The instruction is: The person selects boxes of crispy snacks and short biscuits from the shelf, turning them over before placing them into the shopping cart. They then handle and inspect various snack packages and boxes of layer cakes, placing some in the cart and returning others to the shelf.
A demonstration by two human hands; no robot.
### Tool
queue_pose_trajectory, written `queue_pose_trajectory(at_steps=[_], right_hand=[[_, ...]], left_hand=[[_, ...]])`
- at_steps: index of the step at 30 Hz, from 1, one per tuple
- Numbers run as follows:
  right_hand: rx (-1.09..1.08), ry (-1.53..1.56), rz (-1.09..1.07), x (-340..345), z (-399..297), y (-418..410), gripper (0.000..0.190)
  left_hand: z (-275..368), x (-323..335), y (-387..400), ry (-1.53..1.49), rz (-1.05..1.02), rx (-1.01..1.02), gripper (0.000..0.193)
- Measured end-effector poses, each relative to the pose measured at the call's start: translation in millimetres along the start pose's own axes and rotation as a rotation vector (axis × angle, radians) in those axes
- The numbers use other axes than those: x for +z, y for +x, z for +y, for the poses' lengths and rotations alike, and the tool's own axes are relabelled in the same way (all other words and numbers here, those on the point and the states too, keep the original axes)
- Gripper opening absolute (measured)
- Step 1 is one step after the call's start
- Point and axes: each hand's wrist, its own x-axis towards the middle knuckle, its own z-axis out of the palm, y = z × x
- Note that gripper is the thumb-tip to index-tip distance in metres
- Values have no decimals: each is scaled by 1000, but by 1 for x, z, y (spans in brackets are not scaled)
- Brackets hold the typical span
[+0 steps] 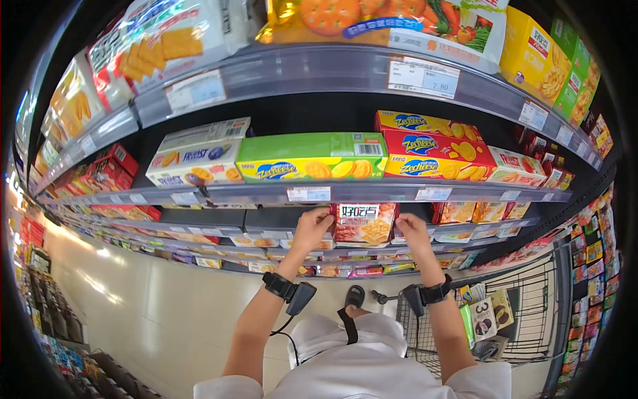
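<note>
A red-and-white biscuit pack (365, 225), printed with crackers and large dark writing, is held upright between both hands. At its left edge, my left hand (314, 228) pinches the wrapper with thumb and fingers. My right hand (413, 230) grips the opposite edge the same way. The pack is in front of a lower shelf (284, 219), and from this angle I cannot tell whether its base rests there. Just above, a green-and-yellow cracker box (312, 158) lies lengthwise on the shelf, with red cracker boxes (438, 149) stacked to its right and white biscuit boxes (197, 157) to its left.
Price tags (423, 80) line the shelf fronts. Large cracker bags (164, 47) sit on the top shelf. At my right stands a wire shopping cart (531, 299) containing several packages (482, 319). Pale tiled floor (164, 309) extends left. Goods racks (588, 279) stand at far right.
</note>
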Motion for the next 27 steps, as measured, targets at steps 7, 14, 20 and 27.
queue_pose_trajectory(at_steps=[7,14,20,27], right_hand=[[11,122,16,9,2,56,16],[74,162,-43,6,53,66,19],[26,118,-58,26,30,58,16],[103,262,170,4,34,-3,22]], left_hand=[[-23,8,45,314,198,125,24],[-30,20,44,36,120,56,31],[-39,4,37,70,133,-66,26],[-13,6,-18,-16,144,19,16]])
